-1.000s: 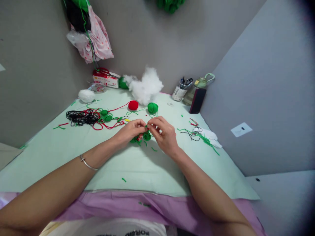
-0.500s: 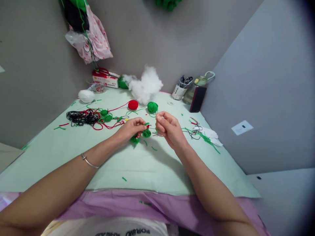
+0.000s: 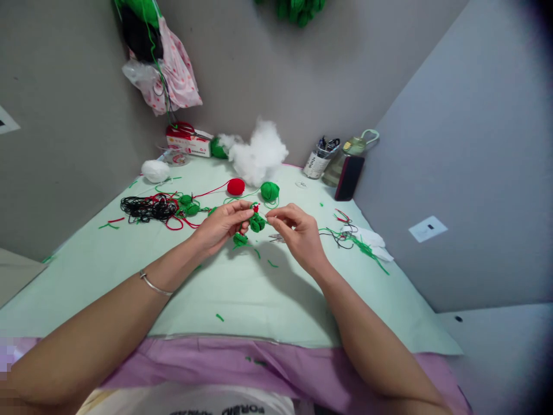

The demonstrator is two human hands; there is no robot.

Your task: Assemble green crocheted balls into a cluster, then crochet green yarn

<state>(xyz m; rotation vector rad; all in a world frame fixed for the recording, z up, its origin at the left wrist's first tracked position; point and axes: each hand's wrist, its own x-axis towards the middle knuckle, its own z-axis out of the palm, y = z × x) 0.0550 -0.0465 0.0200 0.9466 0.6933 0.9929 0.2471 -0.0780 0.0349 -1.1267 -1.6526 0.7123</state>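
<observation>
Your left hand (image 3: 222, 226), closed in a pinch, holds the green-and-red yarn piece (image 3: 257, 223) above the counter (image 3: 276, 305). Your right hand (image 3: 300, 235), at the piece's 3 o'clock, pinches a thin item (image 3: 265, 215) too small to identify. Beyond the piece: green ball (image 3: 270, 191), 1 o'clock; red ball (image 3: 235, 186), 11 o'clock.

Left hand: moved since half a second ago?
Yes. The left hand has shifted up the picture and slightly left, judged against the green yarn ball, which lies behind it.
</observation>
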